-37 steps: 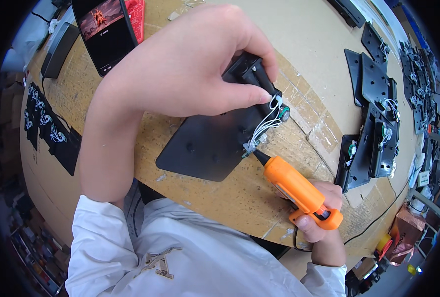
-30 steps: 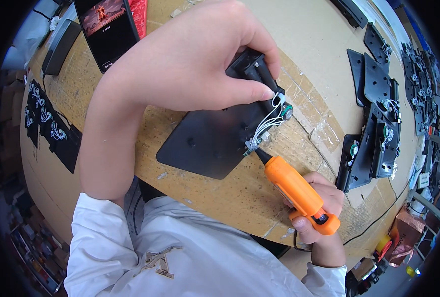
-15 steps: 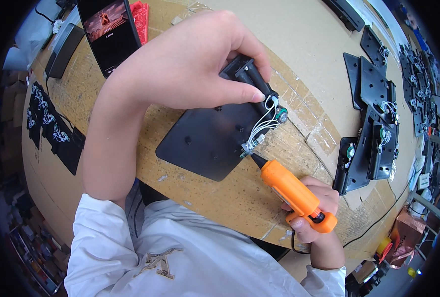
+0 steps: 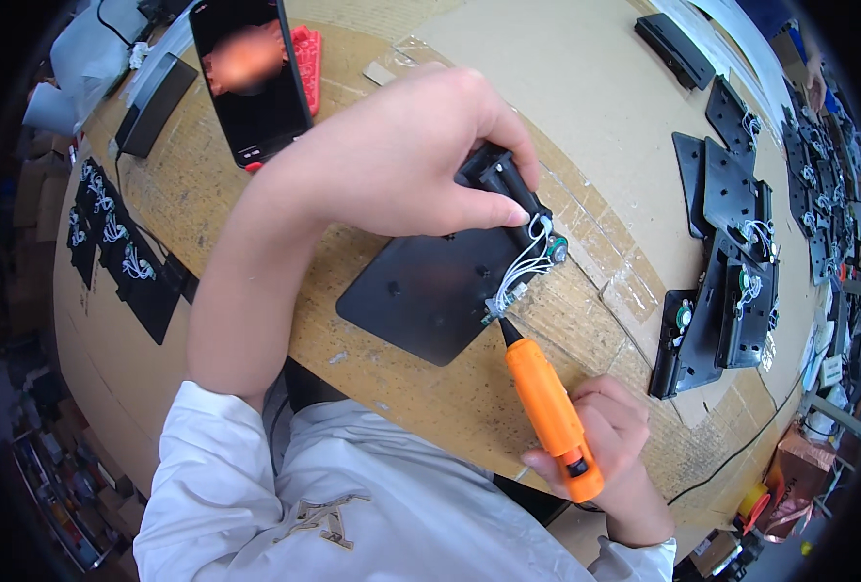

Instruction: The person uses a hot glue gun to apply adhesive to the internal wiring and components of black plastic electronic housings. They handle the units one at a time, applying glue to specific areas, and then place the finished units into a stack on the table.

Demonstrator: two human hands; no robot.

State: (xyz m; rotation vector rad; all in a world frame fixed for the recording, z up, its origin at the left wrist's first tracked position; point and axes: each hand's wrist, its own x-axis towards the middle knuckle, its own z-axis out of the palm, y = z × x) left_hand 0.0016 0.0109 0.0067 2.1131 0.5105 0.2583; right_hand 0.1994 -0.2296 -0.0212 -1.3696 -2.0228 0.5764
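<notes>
My left hand (image 4: 450, 160) pinches the rod-shaped edge (image 4: 514, 186) of a black plastic panel (image 4: 416, 291) between thumb and fingers, keeping it on the table. Thin white wires (image 4: 523, 272) run along its right side from a round green-rimmed part (image 4: 557, 249) to a small green circuit board (image 4: 495, 310). Wrapped around an orange hot glue gun (image 4: 545, 403) is my right hand (image 4: 605, 427). The gun's black nozzle points up at the panel's lower corner, with its tip at or very close to the small board. Whether glue comes out cannot be seen.
Several similar wired black panels (image 4: 717, 281) lie stacked at the right, with more (image 4: 813, 194) beyond. Another group (image 4: 135, 281) lies at the left. A phone (image 4: 256, 87) leans on a red stand (image 4: 306, 68) behind my left forearm. A black cable (image 4: 731, 456) trails at right.
The glue gun has swung to a steeper angle, its rear end moving down and left along with my right hand. The nozzle stays at the board. The whole view has shifted slightly.
</notes>
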